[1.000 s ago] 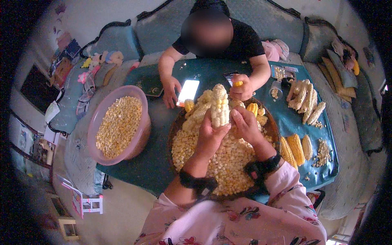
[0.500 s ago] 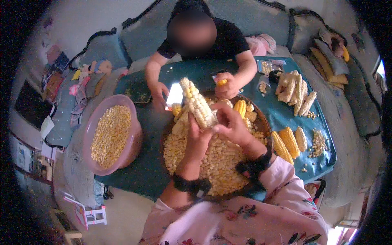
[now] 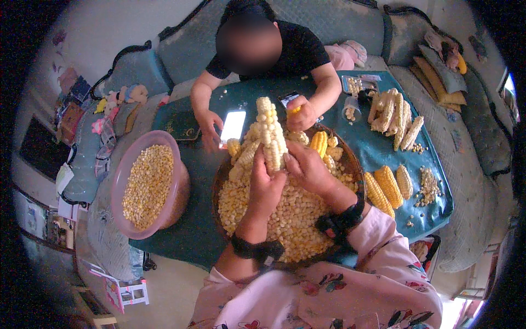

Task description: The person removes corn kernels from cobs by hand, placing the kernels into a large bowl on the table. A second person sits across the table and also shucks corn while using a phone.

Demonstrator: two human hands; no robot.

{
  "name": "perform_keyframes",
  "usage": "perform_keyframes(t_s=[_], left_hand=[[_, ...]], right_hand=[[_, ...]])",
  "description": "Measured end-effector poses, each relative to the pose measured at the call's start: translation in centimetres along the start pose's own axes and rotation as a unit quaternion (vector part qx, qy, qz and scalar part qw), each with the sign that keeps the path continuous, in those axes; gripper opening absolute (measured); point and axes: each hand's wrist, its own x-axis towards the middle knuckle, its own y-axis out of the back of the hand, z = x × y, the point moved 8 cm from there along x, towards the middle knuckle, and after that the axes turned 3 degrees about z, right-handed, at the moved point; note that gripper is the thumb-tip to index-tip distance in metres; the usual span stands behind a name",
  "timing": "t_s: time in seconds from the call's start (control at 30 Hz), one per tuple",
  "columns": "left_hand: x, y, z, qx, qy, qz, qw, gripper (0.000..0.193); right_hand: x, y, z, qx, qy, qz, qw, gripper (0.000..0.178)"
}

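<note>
A pale corn cob [image 3: 270,131] stands nearly upright over the basket, some kernels gone near its tip. My left hand [image 3: 266,178] grips its lower part from the left. On the cob's right side, the fingers and thumb of my right hand [image 3: 309,167] press close against it. Beneath both hands, a round brown basket [image 3: 361,181] holds many loose kernels [image 3: 290,225]. Several more cobs lie along its far side, among them a yellow cob [image 3: 319,143].
Left stands a pink basin [image 3: 178,164] of kernels. Across the table [image 3: 203,214], a person [image 3: 298,52] holds a yellow cob piece near a lit phone [image 3: 233,127]. To the right lie stripped cobs [image 3: 392,118], yellow cobs [image 3: 388,187] and a small kernel pile [image 3: 428,186].
The cob has turned from leaning left to nearly upright. My right hand has shifted along its side, and the other person's hands have moved slightly.
</note>
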Motion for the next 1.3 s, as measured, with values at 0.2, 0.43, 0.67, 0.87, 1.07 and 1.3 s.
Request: perform_keyframes(t_s=[0.2,0.43,0.67,0.87,1.07,1.3], left_hand=[[0.0,0.6,0.2,0.077,-0.058,0.033,0.995,0.057],[-0.1,0.3,1.2,0.140,-0.091,0.037,0.985,0.057],[-0.2,-0.1,-0.1,-0.122,0.056,-0.002,0.991,0.057],[-0.2,1.0,-1.4,-0.299,0.089,0.074,0.947,0.045],[-0.3,0.9,-2.3,-0.318,0.143,0.040,0.936,0.029],[-0.1,1.1,-2.3,-0.334,0.099,0.009,0.937,0.045]], right_hand=[[0.0,-0.1,-0.3,-0.046,-0.007,-0.019,0.999,0.025],[-0.3,-0.5,0.0,-0.047,0.025,-0.010,0.999,0.020],[-0.3,0.3,0.7,0.021,-0.014,0.033,0.999,0.022],[0.3,0.8,-0.2,-0.055,0.069,0.065,0.994,0.014],[0.3,0.6,-0.2,-0.043,0.061,0.059,0.996,0.013],[0.2,0.0,0.6,-0.020,-0.007,0.014,1.000,0.010]])
